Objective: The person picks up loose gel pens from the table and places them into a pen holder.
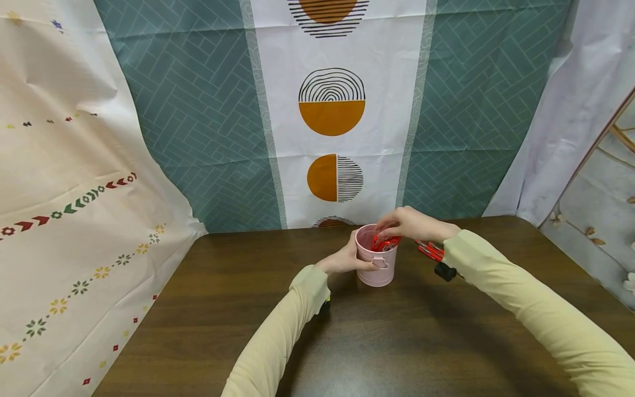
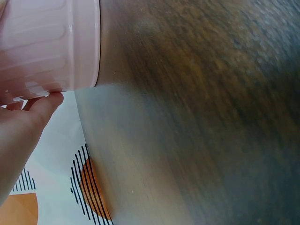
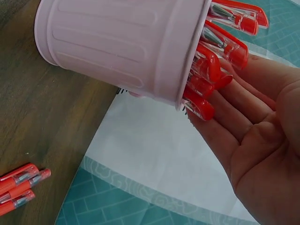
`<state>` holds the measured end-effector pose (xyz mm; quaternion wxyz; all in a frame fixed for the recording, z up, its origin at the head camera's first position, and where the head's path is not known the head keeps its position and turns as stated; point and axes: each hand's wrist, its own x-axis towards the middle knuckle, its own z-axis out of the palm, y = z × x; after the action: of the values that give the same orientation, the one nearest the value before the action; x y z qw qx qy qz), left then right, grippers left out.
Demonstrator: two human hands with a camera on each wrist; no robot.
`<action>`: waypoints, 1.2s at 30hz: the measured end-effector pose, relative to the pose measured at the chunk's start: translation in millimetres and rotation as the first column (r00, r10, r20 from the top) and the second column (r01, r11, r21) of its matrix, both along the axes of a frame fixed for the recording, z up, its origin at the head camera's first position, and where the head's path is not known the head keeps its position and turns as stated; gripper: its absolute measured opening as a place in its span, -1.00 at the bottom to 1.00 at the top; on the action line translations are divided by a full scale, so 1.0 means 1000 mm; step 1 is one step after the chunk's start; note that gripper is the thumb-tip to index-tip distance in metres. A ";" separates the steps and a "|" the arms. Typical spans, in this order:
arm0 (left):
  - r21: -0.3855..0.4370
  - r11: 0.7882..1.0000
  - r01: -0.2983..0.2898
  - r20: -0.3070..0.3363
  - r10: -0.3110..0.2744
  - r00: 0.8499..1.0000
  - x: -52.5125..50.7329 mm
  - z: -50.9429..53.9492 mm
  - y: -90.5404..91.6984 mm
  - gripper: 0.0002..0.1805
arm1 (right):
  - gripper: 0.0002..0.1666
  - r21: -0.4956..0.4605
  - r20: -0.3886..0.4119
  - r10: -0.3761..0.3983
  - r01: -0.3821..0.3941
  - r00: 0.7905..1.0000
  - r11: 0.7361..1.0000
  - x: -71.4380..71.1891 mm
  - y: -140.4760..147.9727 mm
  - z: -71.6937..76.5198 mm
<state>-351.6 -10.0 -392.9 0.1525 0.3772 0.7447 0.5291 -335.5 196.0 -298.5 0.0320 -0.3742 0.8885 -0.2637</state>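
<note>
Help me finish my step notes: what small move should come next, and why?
Perhaps ease the right hand off the red pens: they sit in the pink bucket, which the left hand holds, while other pens lie on the table.

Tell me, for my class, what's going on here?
A person's left hand holds a bucket upright on the table. Their right hand is at its mouth, fingers touching the red pens that stick out. More pens lie on the table beside it.
</note>
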 end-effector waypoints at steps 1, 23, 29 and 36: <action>-0.003 1.000 -0.001 -0.002 0.000 1.000 -0.002 -0.003 0.000 0.00 | -0.71 -0.002 -0.012 -0.003 0.003 1.000 1.000 0.000 0.001 0.001; 0.004 1.000 -0.004 -0.036 0.005 0.999 -0.008 -0.010 0.003 -0.03 | -0.45 -0.028 -0.105 -0.188 0.186 0.977 0.982 -0.001 0.039 0.010; 0.010 1.000 -0.006 -0.046 0.006 0.999 -0.007 -0.010 0.003 -0.03 | -0.22 0.032 -0.072 -0.259 0.262 0.963 0.965 -0.002 0.065 0.004; 0.006 1.000 -0.025 -0.027 0.025 0.999 -0.006 -0.010 0.002 -0.03 | -0.16 0.054 -0.002 -0.324 0.324 0.946 0.944 -0.002 0.091 -0.003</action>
<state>-358.1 -8.3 -403.0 0.1348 0.3755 0.7498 0.5278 -337.8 286.8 -301.8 0.0016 -0.2210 0.9446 -0.2426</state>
